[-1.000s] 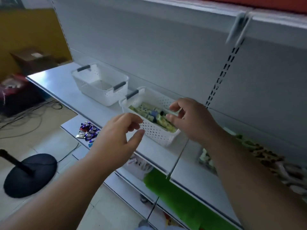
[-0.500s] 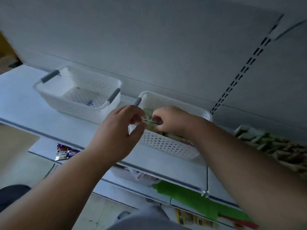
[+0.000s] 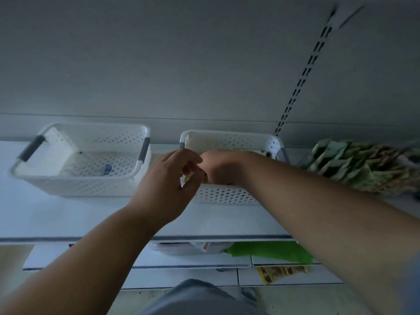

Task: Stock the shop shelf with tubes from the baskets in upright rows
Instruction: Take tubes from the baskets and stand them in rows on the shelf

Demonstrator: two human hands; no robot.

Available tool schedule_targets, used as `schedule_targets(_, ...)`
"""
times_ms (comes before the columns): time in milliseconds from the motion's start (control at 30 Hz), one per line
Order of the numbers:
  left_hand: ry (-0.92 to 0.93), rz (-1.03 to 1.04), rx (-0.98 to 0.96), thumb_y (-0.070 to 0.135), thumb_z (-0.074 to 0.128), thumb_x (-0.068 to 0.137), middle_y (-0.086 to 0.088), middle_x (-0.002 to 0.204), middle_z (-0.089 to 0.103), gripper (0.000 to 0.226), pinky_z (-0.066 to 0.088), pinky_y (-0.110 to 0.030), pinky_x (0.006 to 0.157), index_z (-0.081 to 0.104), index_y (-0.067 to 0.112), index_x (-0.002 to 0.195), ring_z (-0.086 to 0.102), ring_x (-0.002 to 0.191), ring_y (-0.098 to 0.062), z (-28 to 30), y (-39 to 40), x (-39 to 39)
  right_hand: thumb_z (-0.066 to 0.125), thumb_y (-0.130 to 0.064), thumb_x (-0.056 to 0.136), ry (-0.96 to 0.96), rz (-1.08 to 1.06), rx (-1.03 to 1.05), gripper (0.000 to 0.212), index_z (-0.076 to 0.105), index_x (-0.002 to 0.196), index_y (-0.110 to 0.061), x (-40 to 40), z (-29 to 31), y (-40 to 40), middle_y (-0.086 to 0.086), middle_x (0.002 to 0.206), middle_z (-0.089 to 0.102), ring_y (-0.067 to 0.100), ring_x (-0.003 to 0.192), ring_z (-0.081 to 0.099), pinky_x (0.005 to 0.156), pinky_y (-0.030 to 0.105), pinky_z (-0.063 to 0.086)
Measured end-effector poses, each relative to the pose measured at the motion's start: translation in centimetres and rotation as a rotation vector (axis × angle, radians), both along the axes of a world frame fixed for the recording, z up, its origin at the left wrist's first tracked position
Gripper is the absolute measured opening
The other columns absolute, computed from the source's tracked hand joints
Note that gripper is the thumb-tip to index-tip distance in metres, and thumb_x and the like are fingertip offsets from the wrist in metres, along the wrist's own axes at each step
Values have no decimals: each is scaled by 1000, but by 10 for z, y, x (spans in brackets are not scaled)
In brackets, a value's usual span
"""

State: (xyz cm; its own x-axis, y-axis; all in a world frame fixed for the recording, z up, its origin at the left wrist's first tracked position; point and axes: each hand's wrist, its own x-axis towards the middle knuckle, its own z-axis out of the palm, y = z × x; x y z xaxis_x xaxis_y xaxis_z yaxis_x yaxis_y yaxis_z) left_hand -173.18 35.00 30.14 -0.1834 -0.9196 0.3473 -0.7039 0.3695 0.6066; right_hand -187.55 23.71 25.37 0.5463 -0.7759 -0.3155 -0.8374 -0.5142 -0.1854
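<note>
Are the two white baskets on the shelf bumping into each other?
Apart. The head view shows a strip of bare shelf between the left basket and the right basket.

Both bare forearms are extended forward and upward, converging at the middle; the left hand is held with fingers loosely curled and thumb apart, nothing visibly gripped; the right hand is bent downward at the wrist, its fingers hidden from view.
</note>
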Motion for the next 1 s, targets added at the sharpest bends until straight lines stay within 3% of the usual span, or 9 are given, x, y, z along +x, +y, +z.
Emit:
schedule_targets(100,26,-29,-19,23,63,87,14,89,62,14,49,-19,74,63,25,101,57,85,-2,0,-4,1,61,-23,79,-99,-66,27,19,56,96,-28,-12,15,1,-3,90,62,14,78,59,71,38,54)
schedule_targets(200,29,-41,-25,22,65,86,10,89,63,16,52,-27,72,63,21,102,58,83,-5,-3,-8,2,65,-27,78,-378,-351,-7,39,48,111,-17,-42,54,25,0,90,54,11,72,50,58,29,40)
schedule_targets(333,32,-82,1,22,64,86,14,87,59,16,48,-20,70,63,23,102,56,81,-3,-3,-18,-9,57,-19,87,-803,-631,-176,14,50,100,-17,-84,87,72,0,72,56,15,63,54,59,31,42)
schedule_targets(433,23,-147,1,21,65,87,16,85,57,14,42,-11,67,63,23,101,55,78,-2,-4,-29,-29,54,-14,81,-1033,-685,-122,15,52,95,-20,-96,96,105,6,68,62,21,59,62,61,42,52)
schedule_targets(533,-14,-212,27,24,64,87,13,87,59,12,35,-5,68,61,24,99,54,77,-3,-7,-42,-51,55,-9,84,-1120,-705,-102,16,53,94,-20,-97,95,125,10,65,58,18,53,57,56,39,51)
schedule_targets(633,-210,-243,112,31,63,86,12,94,58,17,39,-24,69,58,27,102,53,83,-10,-12,-70,-72,56,-11,88,-1156,-764,-128,7,54,90,-17,-102,89,134,10,56,54,19,49,53,55,40,48)
schedule_targets(767,-561,-286,252,37,65,86,5,101,64,27,45,-29,71,62,26,110,58,84,-14,-25,-115,-94,56,-21,96,-1214,-858,-124,14,54,83,-18,-113,86,142,13,57,52,20,48,50,54,29,49)
schedule_targets(867,-883,-343,193,39,63,85,2,99,68,26,55,-34,74,65,26,108,63,84,-18,-41,-133,-105,53,-22,98,-1207,-887,-132,18,53,81,-17,-117,87,148,9,56,52,18,49,50,52,21,46)
schedule_targets(1000,-986,-402,175,25,70,79,1,85,66,19,51,-31,65,68,22,97,59,75,-17,-48,-133,-113,52,-19,99,-1234,-909,-124,19,53,80,-16,-118,86,150,6,54,51,18,48,49,51,21,45)
